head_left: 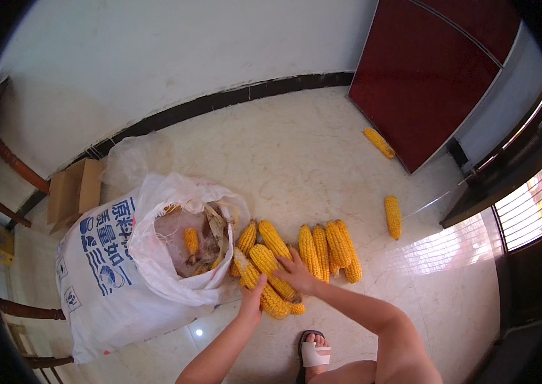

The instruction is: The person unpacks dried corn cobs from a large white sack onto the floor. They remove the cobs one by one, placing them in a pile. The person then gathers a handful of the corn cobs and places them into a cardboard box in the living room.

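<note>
A pile of yellow corn cobs [266, 256] lies on the floor in front of me, at the mouth of a white woven sack [98, 281]. My left hand [251, 303] grips the corn cob [273, 301] at the pile's near left side, thumb on top and the other fingers hidden. From the right, my right hand [297, 274] reaches over the pile, its fingers bent around the cobs' right side. Just right of it, several more corn cobs [338, 246] lie side by side in a row. Inside the open sack a single orange-yellow cob [191, 240] shows.
Two stray corn cobs lie apart on the right: one [379, 143] by the dark red panel [431, 77], another [392, 217] nearer. An open cardboard box [75, 192] and clear plastic [136, 160] sit behind the sack. Wooden chair parts [18, 160] line the left edge. My sandalled foot [315, 353] is close by.
</note>
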`<act>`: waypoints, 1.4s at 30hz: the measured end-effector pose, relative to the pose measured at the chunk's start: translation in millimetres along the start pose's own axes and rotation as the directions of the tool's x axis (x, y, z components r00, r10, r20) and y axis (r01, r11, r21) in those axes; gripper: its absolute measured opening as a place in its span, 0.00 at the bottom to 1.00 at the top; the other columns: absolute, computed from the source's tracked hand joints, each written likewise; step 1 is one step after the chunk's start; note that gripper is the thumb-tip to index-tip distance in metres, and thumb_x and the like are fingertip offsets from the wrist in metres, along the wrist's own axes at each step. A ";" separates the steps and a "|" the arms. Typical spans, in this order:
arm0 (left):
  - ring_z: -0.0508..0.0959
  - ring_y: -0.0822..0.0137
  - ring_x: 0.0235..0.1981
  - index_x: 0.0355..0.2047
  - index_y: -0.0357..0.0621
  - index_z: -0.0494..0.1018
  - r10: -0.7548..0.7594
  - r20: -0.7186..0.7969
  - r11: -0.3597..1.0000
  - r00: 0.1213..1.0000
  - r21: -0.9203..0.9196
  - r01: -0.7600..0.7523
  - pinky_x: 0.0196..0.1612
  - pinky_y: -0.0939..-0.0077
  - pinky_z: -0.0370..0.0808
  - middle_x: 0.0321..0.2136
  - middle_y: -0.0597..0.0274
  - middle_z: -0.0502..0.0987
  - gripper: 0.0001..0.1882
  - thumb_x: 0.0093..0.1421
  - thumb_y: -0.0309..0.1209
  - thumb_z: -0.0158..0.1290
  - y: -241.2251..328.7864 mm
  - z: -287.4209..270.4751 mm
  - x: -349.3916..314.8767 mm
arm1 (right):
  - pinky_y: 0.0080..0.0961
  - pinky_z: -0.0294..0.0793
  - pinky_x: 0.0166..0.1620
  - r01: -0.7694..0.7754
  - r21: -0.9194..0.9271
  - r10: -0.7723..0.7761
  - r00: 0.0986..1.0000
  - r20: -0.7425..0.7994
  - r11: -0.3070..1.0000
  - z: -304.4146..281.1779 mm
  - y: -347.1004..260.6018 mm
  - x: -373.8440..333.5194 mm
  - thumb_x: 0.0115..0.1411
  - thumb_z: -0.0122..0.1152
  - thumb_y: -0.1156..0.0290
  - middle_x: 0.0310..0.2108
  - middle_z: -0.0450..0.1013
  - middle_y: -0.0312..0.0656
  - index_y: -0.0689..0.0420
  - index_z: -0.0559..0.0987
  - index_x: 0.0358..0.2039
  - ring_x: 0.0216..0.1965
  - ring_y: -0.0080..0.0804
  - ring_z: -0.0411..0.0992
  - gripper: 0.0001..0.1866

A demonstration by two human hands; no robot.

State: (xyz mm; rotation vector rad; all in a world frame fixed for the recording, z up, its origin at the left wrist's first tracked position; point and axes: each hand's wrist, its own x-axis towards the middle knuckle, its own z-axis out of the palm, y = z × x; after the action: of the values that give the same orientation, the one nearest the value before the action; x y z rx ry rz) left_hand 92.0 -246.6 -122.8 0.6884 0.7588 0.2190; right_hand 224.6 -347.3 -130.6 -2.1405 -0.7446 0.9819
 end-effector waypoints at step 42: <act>0.69 0.59 0.49 0.55 0.42 0.57 -0.342 0.095 0.938 0.935 -0.018 0.345 0.51 0.62 0.67 0.49 0.56 0.67 0.30 0.56 0.42 0.52 -14.0 -57.3 -12.3 | 0.32 0.54 0.58 -0.256 0.690 -0.066 0.913 0.403 0.677 -3.9 42.0 -16.2 0.47 0.66 0.65 0.56 0.56 0.42 0.54 0.45 0.61 0.58 0.33 0.53 0.48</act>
State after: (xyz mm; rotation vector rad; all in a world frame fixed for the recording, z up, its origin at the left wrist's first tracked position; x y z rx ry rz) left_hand 42.4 -234.1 -154.8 0.5188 0.7732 -0.1187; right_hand 227.9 -386.2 -153.3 -1.2794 -0.3032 1.4985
